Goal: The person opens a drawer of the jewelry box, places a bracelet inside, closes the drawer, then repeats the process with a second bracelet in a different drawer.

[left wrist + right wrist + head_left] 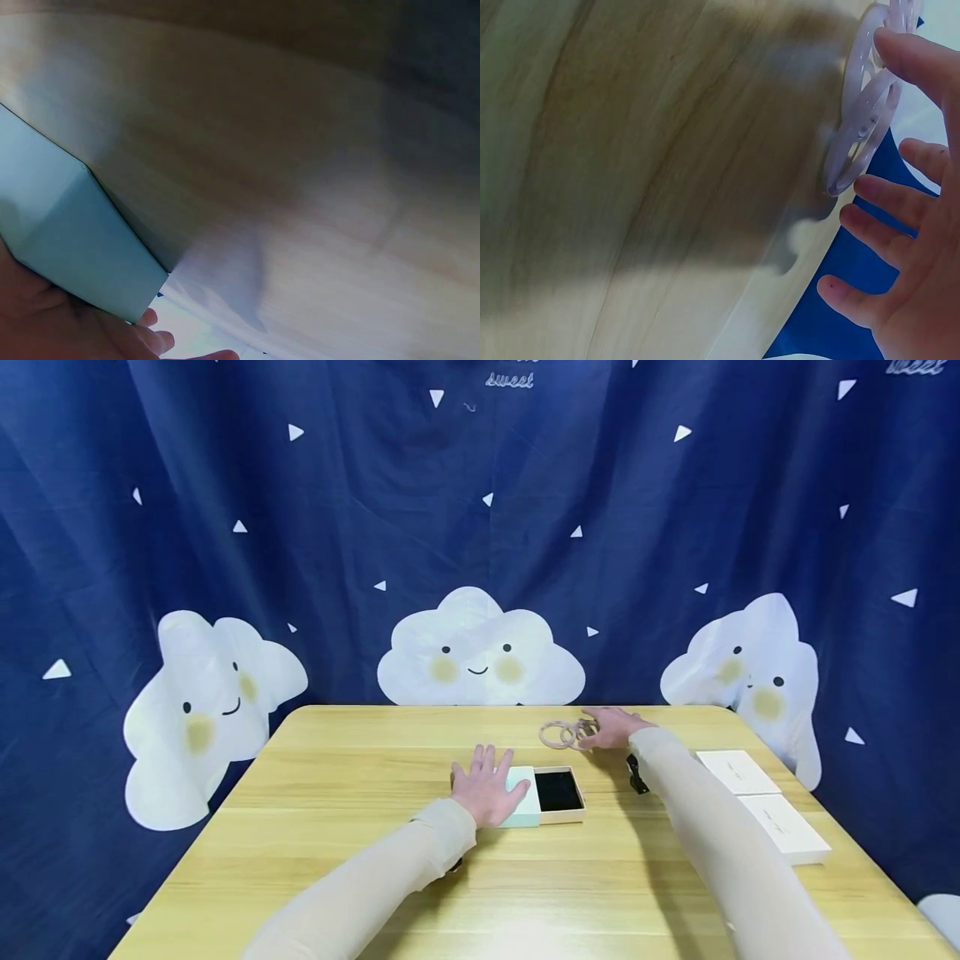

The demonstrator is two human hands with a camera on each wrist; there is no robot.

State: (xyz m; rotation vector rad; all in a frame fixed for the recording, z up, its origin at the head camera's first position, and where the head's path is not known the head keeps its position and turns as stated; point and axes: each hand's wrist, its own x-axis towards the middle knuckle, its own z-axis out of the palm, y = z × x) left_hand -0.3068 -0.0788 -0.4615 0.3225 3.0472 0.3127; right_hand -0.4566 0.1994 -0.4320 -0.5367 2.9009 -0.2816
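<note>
My left hand [483,789] rests with spread fingers on the mint-green sleeve [525,810] of a small slide-out box. From the sleeve's right side sticks a pale drawer with a black lining [558,792]. In the left wrist view the mint sleeve [90,240] has the hand along its lower edge. Several translucent pale pink bangles [846,142] lie overlapping near the table's far edge. My right hand [611,727] is over them; in the right wrist view its thumb touches a bangle, while the other fingers are spread and fairly straight. Part of the bangles is hidden by this hand.
Two white boxes [738,772] with small print lie near the table's right edge, beside my right forearm. The wooden table [337,810] ends at a dark blue curtain [337,527] with white clouds and triangles.
</note>
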